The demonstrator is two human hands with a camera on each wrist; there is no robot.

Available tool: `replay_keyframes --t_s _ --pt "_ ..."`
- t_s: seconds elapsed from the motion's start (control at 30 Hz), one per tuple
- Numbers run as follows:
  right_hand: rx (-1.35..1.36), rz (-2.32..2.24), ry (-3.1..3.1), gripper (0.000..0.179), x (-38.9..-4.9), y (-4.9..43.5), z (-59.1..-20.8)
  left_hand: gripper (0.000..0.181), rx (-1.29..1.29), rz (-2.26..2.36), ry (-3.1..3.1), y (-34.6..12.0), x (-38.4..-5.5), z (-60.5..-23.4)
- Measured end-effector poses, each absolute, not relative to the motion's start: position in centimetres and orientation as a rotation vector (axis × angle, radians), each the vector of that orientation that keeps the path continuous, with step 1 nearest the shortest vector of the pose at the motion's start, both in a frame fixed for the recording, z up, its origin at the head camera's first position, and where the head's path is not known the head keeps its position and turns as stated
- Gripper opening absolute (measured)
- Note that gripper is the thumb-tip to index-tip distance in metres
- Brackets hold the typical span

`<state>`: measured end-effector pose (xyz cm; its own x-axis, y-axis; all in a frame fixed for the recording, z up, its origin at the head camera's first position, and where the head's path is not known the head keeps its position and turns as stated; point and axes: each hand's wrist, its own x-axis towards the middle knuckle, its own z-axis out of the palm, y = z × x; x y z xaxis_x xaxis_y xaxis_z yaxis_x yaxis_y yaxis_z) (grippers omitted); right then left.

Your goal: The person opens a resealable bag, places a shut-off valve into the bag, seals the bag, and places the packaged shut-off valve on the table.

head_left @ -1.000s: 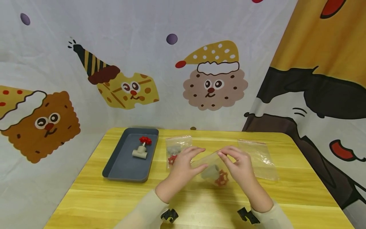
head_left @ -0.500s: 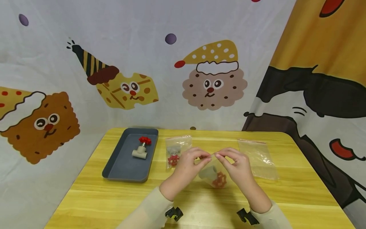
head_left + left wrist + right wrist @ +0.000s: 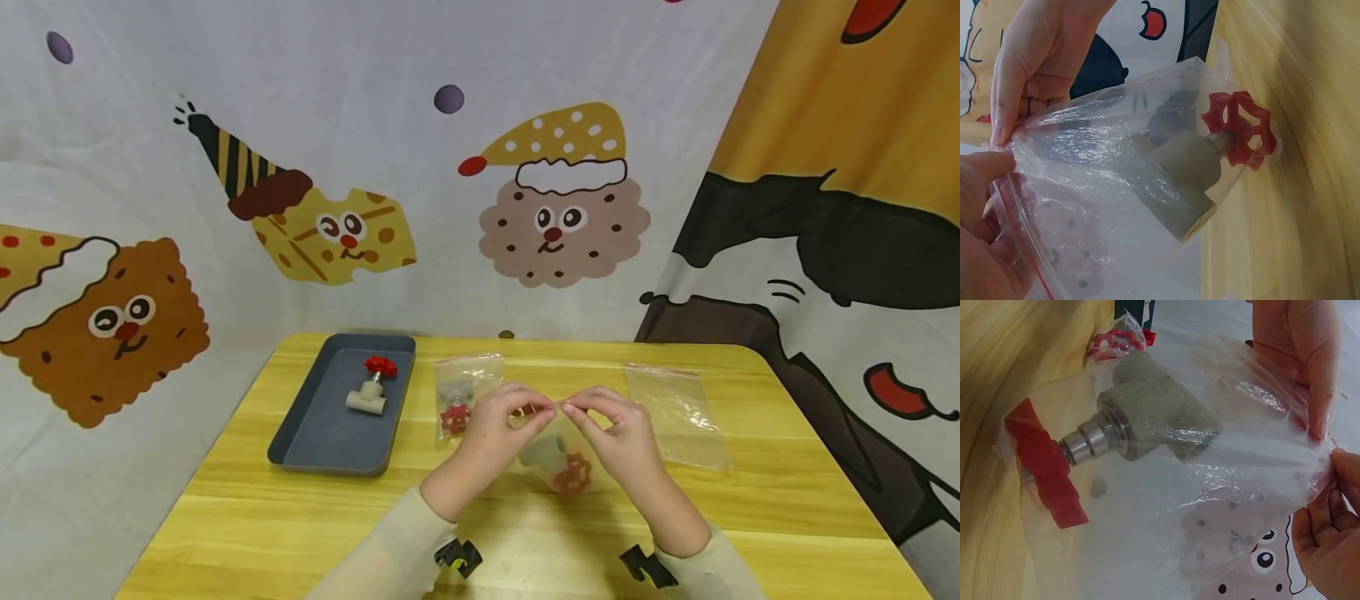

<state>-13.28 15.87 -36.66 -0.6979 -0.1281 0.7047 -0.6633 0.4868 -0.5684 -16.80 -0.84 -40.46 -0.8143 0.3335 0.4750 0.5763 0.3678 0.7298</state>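
Between both hands hangs a clear zip bag point(image 3: 1085, 162) with a red-lined seal along its top edge. Inside it is a grey-beige pipe valve point(image 3: 1179, 162) whose red handwheel point(image 3: 1238, 128) points down toward the tabletop. My left hand point(image 3: 498, 425) pinches the seal edge between thumb and fingers. Close beside it, my right hand point(image 3: 618, 429) pinches the same edge, the fingertips of both hands nearly meeting. In the right wrist view the valve's metal stem point(image 3: 1091, 440) shows through the plastic.
At the left stands a grey tray point(image 3: 315, 442) with another red-wheeled valve point(image 3: 370, 392) lying in it. A bagged valve point(image 3: 455, 404) lies behind my left hand. A flat zip bag point(image 3: 678, 417) lies on the wooden table point(image 3: 787, 500) at the right.
My left hand has moved right and closed its fingers on the bag's top edge next to the right hand. The bagged valve has shifted slightly left and down.
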Motion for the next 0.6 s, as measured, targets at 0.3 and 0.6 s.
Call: replay_keyframes --t_s 0.3,0.6 --pt "0.664 1.171 -2.137 0.011 -13.29 15.73 -36.55 0.012 -0.844 -1.421 -2.338 -0.77 -16.78 -40.57" --pt "0.633 1.181 -2.162 0.006 -13.21 15.64 -36.70 0.009 -0.837 -1.443 -2.313 -0.59 -16.68 -40.65"
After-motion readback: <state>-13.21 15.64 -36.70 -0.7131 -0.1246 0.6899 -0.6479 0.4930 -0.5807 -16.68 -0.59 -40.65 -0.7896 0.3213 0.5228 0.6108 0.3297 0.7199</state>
